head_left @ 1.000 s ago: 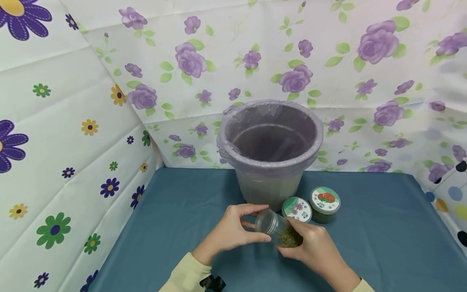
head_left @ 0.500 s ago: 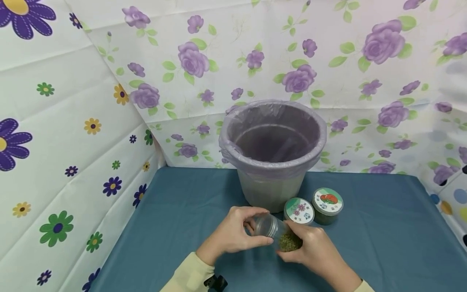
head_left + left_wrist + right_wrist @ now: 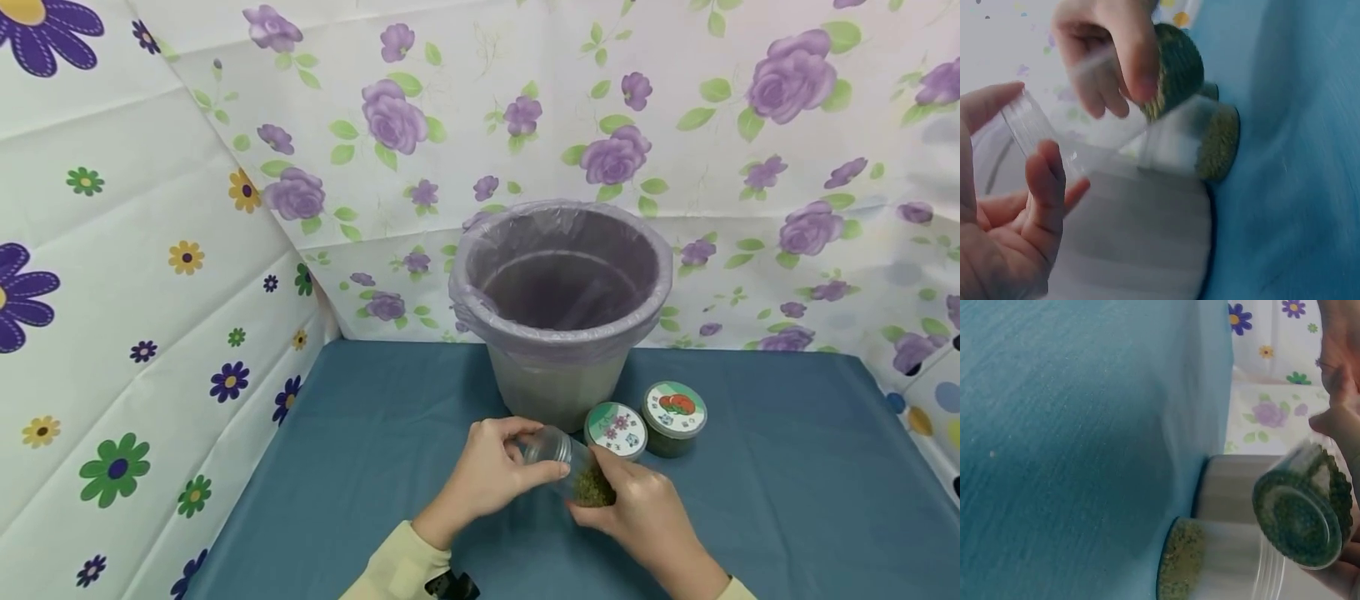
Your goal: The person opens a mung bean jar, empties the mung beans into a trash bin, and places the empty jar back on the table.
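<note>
A clear plastic jar (image 3: 592,487) with green, grainy contents at its base is tilted sideways between my hands, above the blue tablecloth. My right hand (image 3: 647,507) grips the jar's body near the filled base. The thumb and fingers of my left hand (image 3: 489,468) hold the other end, round a clear ridged lid (image 3: 1029,122). In the right wrist view the jar's round bottom (image 3: 1297,519) faces the camera. Just behind my hands stands a jar with a pink-flower label (image 3: 615,429). Beside it is another jar with a tomato label (image 3: 675,410).
A large bin (image 3: 555,379) lined with a pale purple bag stands behind the jars, against the flowered back cloth (image 3: 390,200). Another flower-patterned cloth (image 3: 135,275) walls the left side. The blue tablecloth (image 3: 787,467) covers the surface all round.
My left hand has shifted slightly right, its thumb now further along the jar's ridged end. My right hand keeps its grip, and the jar stays tilted in about the same place.
</note>
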A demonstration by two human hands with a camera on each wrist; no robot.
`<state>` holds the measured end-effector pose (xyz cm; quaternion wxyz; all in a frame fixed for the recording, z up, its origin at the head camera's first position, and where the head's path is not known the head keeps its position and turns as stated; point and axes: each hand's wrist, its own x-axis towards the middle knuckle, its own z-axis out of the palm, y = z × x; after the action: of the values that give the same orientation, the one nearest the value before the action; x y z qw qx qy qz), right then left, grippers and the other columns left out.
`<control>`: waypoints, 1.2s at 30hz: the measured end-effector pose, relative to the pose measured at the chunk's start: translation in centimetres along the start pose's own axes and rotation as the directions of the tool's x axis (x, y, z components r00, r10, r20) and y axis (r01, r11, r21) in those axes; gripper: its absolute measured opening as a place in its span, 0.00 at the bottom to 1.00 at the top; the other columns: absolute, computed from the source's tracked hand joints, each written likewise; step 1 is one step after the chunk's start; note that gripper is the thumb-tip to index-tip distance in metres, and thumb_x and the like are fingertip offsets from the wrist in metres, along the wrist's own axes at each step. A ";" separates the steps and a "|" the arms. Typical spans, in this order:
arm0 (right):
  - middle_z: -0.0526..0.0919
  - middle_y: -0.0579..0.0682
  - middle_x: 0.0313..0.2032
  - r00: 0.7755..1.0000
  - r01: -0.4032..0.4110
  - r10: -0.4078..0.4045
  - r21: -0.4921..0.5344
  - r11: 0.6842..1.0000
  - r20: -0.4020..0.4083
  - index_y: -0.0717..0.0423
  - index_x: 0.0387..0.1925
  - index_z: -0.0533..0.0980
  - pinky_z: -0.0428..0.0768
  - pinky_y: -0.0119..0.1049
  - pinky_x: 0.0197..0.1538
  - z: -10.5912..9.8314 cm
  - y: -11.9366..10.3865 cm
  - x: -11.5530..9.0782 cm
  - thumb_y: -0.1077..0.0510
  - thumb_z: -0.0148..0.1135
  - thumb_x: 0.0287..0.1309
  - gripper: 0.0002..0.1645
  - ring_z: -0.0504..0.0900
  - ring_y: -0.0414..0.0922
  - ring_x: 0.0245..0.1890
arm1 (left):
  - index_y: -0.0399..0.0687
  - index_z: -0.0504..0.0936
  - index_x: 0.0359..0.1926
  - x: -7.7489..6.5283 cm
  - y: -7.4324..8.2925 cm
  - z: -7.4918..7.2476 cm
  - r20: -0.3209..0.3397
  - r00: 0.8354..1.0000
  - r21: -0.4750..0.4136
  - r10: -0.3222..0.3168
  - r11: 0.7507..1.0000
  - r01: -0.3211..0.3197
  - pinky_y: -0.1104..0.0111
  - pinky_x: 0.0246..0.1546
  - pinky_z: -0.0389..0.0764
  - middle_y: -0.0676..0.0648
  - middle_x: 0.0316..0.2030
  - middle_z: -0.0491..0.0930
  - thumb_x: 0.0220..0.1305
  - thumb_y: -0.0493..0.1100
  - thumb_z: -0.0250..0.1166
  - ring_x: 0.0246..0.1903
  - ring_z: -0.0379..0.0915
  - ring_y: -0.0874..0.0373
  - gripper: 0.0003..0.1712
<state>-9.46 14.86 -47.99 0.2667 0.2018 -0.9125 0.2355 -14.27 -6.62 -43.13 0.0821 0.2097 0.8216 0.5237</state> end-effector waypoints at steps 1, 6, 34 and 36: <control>0.84 0.46 0.32 1.000 -0.003 0.003 -0.012 1.000 -0.005 0.54 0.47 0.78 0.77 0.25 0.26 0.1 -0.1 0.0 0.40 0.78 0.26 0.42 0.80 0.34 0.24 | 0.55 0.80 0.49 0.0 0.1 0.0 -0.006 1.000 -0.011 -0.031 0.999 0.031 0.66 0.08 0.73 0.54 0.38 0.83 0.46 0.63 0.71 0.08 0.71 0.55 0.31; 0.85 0.47 0.34 1.000 0.008 -0.008 0.015 1.000 0.003 0.54 0.47 0.78 0.78 0.25 0.27 0.2 0.0 0.0 0.39 0.79 0.26 0.42 0.82 0.34 0.26 | 0.56 0.79 0.49 -0.1 0.1 -0.4 0.030 0.997 0.013 -0.077 0.997 0.076 0.65 0.17 0.79 0.54 0.37 0.82 0.44 0.65 0.71 0.18 0.78 0.57 0.33; 0.86 0.46 0.40 0.997 0.065 -0.069 0.075 0.995 0.043 0.54 0.48 0.79 0.80 0.25 0.31 -0.7 0.5 0.2 0.39 0.78 0.27 0.42 0.84 0.34 0.32 | 0.62 0.79 0.50 -0.4 -1.3 -0.2 0.050 0.961 0.086 0.273 0.957 -0.276 0.75 0.12 0.71 0.56 0.13 0.72 0.48 0.61 0.71 0.10 0.65 0.65 0.27; 0.86 0.47 0.39 0.997 0.081 -0.081 0.037 0.996 0.010 0.55 0.47 0.80 0.80 0.26 0.31 -0.6 0.4 0.2 0.39 0.79 0.26 0.43 0.84 0.36 0.31 | 0.63 0.79 0.48 -0.4 -1.0 -0.2 0.033 0.973 0.068 0.230 0.970 -0.232 0.73 0.11 0.70 0.54 0.11 0.71 0.48 0.60 0.71 0.08 0.64 0.63 0.25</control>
<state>-9.53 15.48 -47.54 0.2672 0.2449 -0.9006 0.2399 -14.25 -7.31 -44.03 0.0232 0.3133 0.8088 0.4972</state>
